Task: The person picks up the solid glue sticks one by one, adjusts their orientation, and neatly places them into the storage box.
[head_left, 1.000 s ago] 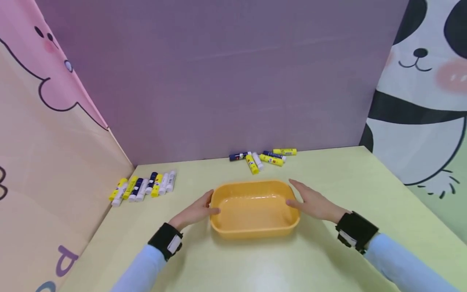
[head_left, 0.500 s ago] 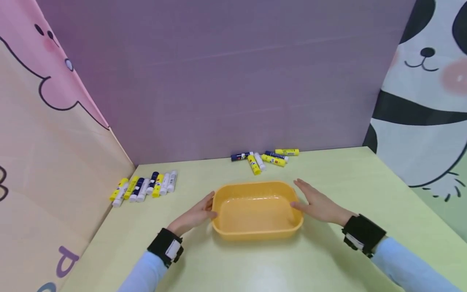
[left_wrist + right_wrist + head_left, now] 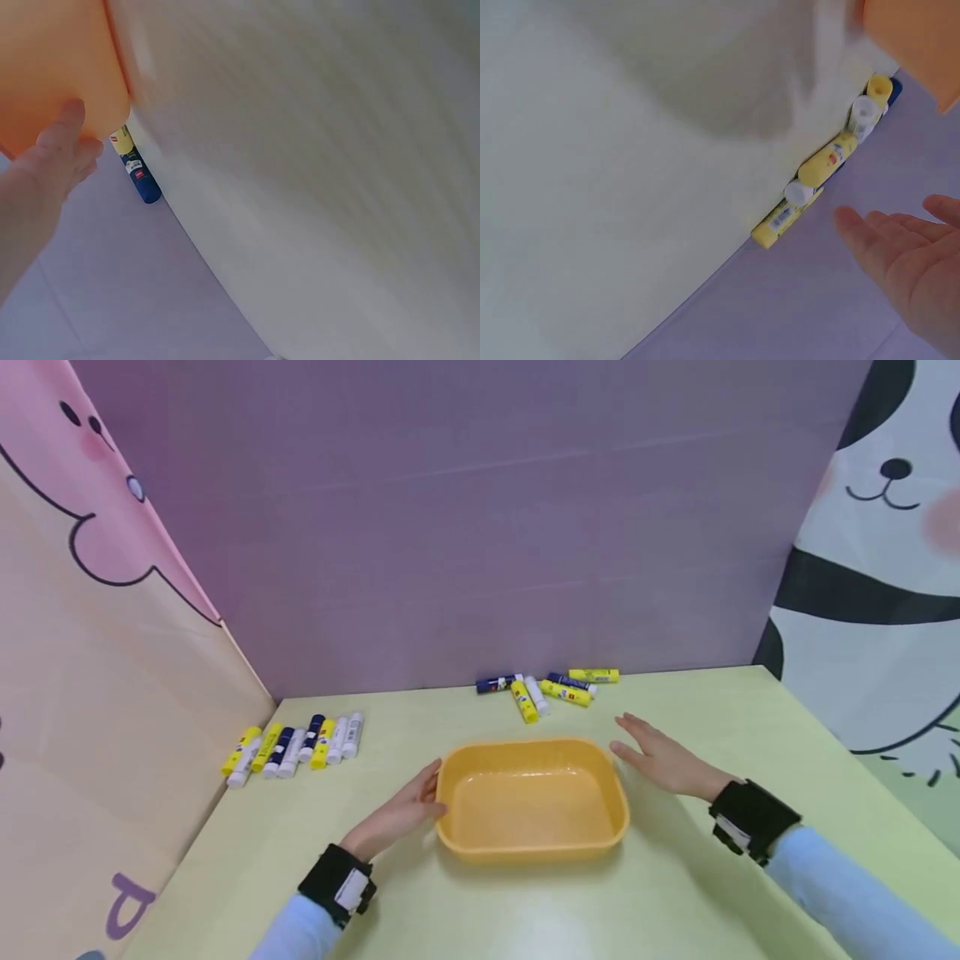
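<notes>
The yellow-orange plastic tray (image 3: pixel 532 802) sat in the middle of the pale yellow-green table (image 3: pixel 525 918), long sides facing front and back. At its nine o'clock end, the person's left hand (image 3: pixel 401 814) touched the outer wall, thumb laid against it and other fingers bent; whether it was gripping I couldn't tell. The right hand (image 3: pixel 667 764) was released, just off the tray between two and three o'clock, fingers extended and holding nothing. Each wrist wore a black band (image 3: pixel 752 818) below a light-blue sleeve (image 3: pixel 840 877). Toward twelve o'clock, six yellow, navy and white glue sticks (image 3: pixel 524 702) lay loosely grouped near the purple wall (image 3: pixel 450 527). Toward ten, nine more lay in a close row (image 3: pixel 322 745). A printed panda (image 3: pixel 870 581) filled the wall around two.
</notes>
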Demonstrator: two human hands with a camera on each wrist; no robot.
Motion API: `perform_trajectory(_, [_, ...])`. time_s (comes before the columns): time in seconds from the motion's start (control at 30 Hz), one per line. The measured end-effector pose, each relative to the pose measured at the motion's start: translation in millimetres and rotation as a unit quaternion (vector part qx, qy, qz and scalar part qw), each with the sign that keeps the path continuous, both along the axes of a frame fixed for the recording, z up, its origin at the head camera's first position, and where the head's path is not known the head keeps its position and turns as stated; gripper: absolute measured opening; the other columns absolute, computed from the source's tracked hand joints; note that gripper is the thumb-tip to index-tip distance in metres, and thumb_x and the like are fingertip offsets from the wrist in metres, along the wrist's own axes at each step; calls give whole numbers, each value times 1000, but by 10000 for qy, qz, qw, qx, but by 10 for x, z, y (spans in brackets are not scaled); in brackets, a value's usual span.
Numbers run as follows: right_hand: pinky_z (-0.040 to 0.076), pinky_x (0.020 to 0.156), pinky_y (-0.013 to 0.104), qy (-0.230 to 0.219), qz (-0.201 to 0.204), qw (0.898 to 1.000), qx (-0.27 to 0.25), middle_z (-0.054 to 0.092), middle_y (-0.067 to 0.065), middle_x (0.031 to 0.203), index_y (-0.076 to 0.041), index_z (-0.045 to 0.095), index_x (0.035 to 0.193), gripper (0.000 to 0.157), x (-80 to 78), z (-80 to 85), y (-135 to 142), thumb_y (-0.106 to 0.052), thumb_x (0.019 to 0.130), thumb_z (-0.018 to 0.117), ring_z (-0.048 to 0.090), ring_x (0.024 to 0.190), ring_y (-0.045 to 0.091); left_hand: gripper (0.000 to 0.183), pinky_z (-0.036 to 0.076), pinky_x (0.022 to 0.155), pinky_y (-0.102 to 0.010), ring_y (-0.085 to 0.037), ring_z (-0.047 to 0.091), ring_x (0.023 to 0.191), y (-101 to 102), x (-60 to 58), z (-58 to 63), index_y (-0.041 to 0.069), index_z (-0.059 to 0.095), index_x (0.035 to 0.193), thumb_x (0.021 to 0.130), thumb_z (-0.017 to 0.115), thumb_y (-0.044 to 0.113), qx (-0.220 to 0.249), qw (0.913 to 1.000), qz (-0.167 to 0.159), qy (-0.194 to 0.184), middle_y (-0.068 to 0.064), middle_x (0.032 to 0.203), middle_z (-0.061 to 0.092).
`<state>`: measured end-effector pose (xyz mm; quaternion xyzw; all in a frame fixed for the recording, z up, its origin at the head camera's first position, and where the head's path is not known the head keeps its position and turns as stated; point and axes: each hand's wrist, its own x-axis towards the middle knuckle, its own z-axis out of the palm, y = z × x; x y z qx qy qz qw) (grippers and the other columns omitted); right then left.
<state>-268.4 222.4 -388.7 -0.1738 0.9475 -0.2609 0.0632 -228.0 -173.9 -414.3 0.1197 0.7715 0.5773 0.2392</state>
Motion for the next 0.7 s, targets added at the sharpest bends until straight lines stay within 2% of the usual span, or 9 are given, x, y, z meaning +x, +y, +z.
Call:
perform_trajectory(0.2, [16,106,59,250,-37,9997,52,21,33,144,8,25,140,69,-288,68,39,-46,97,30,19,132,48,76,18,109,-51,-36,14,139,-5,-11,-1,5,-3,146,90,47,4,152,9999,60,49,-18,153,7])
perform_trajectory(0.37, [15,107,58,333,-30,9993,155,20,35,143,11,24,139,65,-521,104,24,-41,99,26,18,132,49,78,18,108,-51,-36,15,138,-9,-16,-13,5,-4,146,89,48,5,269,9996,26,40,-18,152,6])
perform_trajectory(0.57, [16,107,57,454,-28,9977,507,22,36,141,14,25,137,60,-859,57,54,-31,99,33,20,131,49,77,17,108,-51,-37,14,138,-10,-15,-32,3,-3,146,88,48,4,343,9994,28,42,-19,152,5])
perform_trajectory(0.7, [24,104,56,831,-65,9933,805,31,35,137,14,30,135,53,-1060,-2,118,-22,97,41,30,127,49,77,17,108,-51,-38,14,138,5,-13,-37,1,-3,146,88,48,3,380,9993,-3,47,-20,152,5])
